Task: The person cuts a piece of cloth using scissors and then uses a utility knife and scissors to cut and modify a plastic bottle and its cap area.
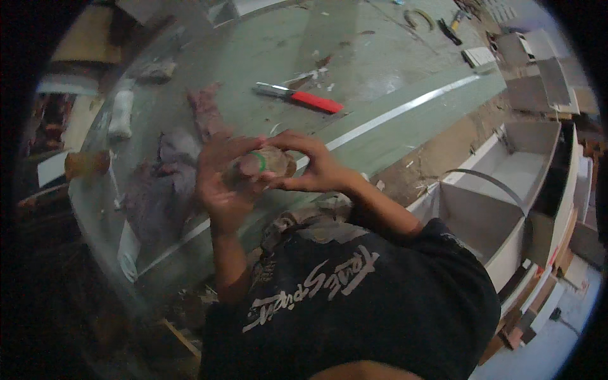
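Close above the near edge of the green table [373,69], both my hands are closed round a small rounded brownish container with a green ring [279,161]. My left hand [218,180] wraps its left side, somewhat smeared by motion. From the right, my right hand [320,166] grips it with thumb and fingers. The ring faces left, and my fingers hide part of the container. Beyond my hands lies a red-handled tool with a flat metal blade [316,102]. A crumpled grey cloth [158,193] rests beside my left hand, next to a reddish rag [207,113].
A long pale strip [405,109] runs along the table. At the far right lie a hammer [452,29] and a curved band [421,19]. White open boxes [481,218] stand to my right. A white roll-shaped thing [121,114] lies at the left.
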Tool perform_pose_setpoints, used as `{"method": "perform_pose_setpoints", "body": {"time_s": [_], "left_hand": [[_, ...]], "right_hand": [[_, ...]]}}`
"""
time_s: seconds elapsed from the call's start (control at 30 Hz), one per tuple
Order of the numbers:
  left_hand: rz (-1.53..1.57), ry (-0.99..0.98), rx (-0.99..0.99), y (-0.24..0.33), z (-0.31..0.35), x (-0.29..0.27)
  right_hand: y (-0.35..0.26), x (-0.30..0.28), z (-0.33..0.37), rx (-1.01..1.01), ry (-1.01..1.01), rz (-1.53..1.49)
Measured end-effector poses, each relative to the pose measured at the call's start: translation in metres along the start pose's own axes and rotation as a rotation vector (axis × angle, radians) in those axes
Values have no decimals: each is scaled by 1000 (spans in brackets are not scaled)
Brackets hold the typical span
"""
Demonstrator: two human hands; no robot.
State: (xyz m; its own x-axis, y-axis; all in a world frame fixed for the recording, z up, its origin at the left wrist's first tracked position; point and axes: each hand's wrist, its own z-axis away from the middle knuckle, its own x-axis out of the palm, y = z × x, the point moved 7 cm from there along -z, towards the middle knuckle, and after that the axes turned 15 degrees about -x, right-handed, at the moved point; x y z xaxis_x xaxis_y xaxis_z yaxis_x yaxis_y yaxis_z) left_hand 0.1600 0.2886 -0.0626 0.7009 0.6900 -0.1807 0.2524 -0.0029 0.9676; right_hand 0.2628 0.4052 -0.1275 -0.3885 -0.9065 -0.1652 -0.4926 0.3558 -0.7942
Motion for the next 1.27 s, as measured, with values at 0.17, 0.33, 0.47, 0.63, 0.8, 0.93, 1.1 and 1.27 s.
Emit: {"method": "perform_pose_setpoints", "body": {"time_s": [0.17,0.33,0.47,0.63,0.8,0.93,1.1,1.27], "left_hand": [[14,34,81,12,3,-3],[19,150,275,25,5,-8],[168,205,371,44,10,-2],[354,102,388,65,14,9],[124,154,323,70,8,13],[273,154,276,68,1,18],[288,-23,303,73,-12,30],[226,-90,334,76,-12,32]], "right_hand": [[-10,-10,-3,42,50,123],[-5,-11,37,515,589,95],[10,28,45,935,823,-1354],[-3,26,5,861,765,-1437],[-19,14,-6,803,880,-1315],[-22,9,-9,734,920,-1231],[-25,8,-2,725,866,-1294],[-25,9,-3,693,873,-1353]]}}
